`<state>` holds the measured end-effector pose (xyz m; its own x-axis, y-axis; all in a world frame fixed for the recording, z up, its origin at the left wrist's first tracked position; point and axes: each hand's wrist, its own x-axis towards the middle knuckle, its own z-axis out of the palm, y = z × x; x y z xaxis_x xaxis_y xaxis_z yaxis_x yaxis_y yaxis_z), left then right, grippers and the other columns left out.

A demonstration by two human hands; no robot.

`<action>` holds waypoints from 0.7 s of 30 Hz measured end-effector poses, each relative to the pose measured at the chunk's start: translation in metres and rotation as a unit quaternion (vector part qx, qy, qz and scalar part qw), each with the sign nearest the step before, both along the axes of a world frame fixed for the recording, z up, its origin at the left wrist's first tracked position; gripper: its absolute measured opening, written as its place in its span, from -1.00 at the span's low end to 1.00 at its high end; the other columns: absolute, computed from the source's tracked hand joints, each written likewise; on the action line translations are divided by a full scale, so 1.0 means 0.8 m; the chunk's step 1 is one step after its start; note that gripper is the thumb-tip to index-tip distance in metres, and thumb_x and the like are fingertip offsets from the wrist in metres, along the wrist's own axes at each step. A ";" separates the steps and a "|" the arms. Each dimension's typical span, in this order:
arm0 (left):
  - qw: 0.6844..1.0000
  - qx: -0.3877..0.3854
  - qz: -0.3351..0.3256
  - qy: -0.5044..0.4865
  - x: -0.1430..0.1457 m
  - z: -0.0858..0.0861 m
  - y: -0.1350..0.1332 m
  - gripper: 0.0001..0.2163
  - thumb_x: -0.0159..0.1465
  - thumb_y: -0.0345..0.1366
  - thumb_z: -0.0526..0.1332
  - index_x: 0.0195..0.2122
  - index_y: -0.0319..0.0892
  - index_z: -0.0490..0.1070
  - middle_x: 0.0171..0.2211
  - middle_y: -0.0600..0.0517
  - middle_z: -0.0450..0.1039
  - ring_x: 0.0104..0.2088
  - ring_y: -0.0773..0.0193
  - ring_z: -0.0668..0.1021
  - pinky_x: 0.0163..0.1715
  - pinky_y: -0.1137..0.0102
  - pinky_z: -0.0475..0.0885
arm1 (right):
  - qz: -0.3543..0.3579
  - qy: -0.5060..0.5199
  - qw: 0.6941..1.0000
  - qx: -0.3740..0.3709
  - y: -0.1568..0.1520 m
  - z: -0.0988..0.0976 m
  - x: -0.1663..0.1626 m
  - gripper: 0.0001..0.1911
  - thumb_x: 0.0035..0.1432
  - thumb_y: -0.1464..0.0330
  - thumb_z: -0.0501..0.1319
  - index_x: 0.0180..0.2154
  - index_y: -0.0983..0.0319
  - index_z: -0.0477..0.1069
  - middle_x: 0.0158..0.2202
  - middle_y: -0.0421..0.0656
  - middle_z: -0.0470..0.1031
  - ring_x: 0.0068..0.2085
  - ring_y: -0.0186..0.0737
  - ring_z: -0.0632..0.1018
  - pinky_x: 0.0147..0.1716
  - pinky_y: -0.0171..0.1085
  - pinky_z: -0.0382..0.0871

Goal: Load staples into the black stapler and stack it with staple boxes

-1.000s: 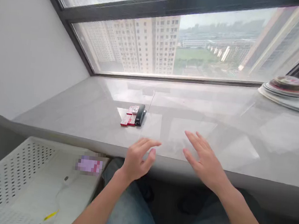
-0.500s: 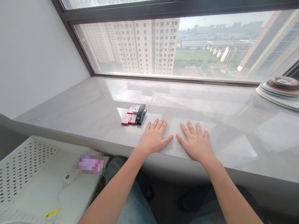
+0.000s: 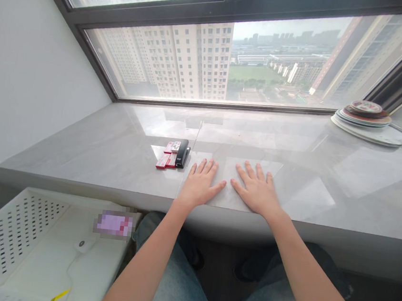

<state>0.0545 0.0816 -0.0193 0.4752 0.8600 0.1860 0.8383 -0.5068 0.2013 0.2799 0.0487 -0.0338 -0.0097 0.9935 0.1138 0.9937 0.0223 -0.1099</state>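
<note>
My left hand lies flat, palm down, on the grey stone windowsill, fingers stretched out and holding nothing. My right hand rests flat beside it the same way, thumbs nearly touching. Just beyond and left of my left hand sits a black stapler with small red staple boxes against its left side. Neither hand touches them.
A stack of plates stands at the far right of the sill by the window. A white perforated basket with a white folder inside it sits low at the left. My legs in jeans are under the sill's edge.
Both hands came forward from hovering at the sill's edge and settled flat on the surface. Since half a second ago they have stayed put; only the view shifted slightly.
</note>
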 end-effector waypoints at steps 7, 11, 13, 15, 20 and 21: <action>1.000 -0.010 0.002 0.000 0.000 0.000 0.000 -0.28 0.44 0.24 -0.18 0.50 -0.03 -0.05 0.53 0.06 -0.15 0.52 0.05 -0.10 0.48 0.02 -0.15 | 0.000 -0.007 1.000 0.005 0.001 -0.004 0.001 -0.24 0.40 -0.16 -0.25 0.50 -0.07 -0.10 0.55 -0.25 -0.19 0.50 0.24 -0.15 0.38 0.33 -0.19; 1.000 -0.011 0.003 0.001 0.001 0.000 0.000 -0.28 0.44 0.24 -0.19 0.50 -0.03 -0.04 0.53 0.07 -0.15 0.52 0.06 -0.10 0.48 0.02 -0.15 | 0.002 -0.009 1.000 0.008 0.000 -0.005 0.002 -0.25 0.41 -0.15 -0.25 0.50 -0.07 -0.08 0.55 -0.25 -0.18 0.50 0.24 -0.14 0.38 0.33 -0.19; 1.000 -0.009 0.003 0.001 0.001 0.000 0.000 -0.28 0.44 0.24 -0.19 0.50 -0.04 -0.04 0.53 0.07 -0.16 0.52 0.06 -0.10 0.48 0.03 -0.14 | 0.001 -0.008 1.000 0.010 0.000 -0.005 0.002 -0.25 0.41 -0.15 -0.25 0.50 -0.07 -0.08 0.55 -0.25 -0.18 0.50 0.24 -0.14 0.38 0.33 -0.20; 1.000 -0.006 0.003 0.001 0.001 0.000 0.000 -0.28 0.44 0.24 -0.19 0.50 -0.04 -0.04 0.53 0.06 -0.16 0.52 0.06 -0.10 0.48 0.04 -0.13 | 0.000 -0.005 1.000 0.011 0.000 -0.004 0.002 -0.25 0.41 -0.15 -0.25 0.50 -0.07 -0.08 0.55 -0.25 -0.17 0.50 0.23 -0.13 0.38 0.33 -0.20; 1.000 -0.002 0.002 -0.002 0.001 -0.002 0.001 -0.30 0.44 0.23 -0.16 0.49 -0.02 -0.03 0.53 0.06 -0.13 0.52 0.05 -0.09 0.47 0.03 -0.12 | 0.000 0.000 1.000 0.009 0.000 -0.003 0.001 -0.25 0.41 -0.14 -0.24 0.50 -0.05 -0.07 0.55 -0.25 -0.17 0.50 0.24 -0.14 0.38 0.33 -0.21; 1.000 -0.002 0.002 -0.004 0.001 -0.002 0.001 -0.30 0.45 0.23 -0.15 0.49 -0.01 -0.02 0.53 0.06 -0.13 0.52 0.04 -0.08 0.47 0.01 -0.12 | 0.000 0.000 1.000 0.007 0.000 -0.003 0.001 -0.25 0.41 -0.14 -0.24 0.50 -0.05 -0.07 0.55 -0.24 -0.18 0.50 0.24 -0.14 0.38 0.33 -0.22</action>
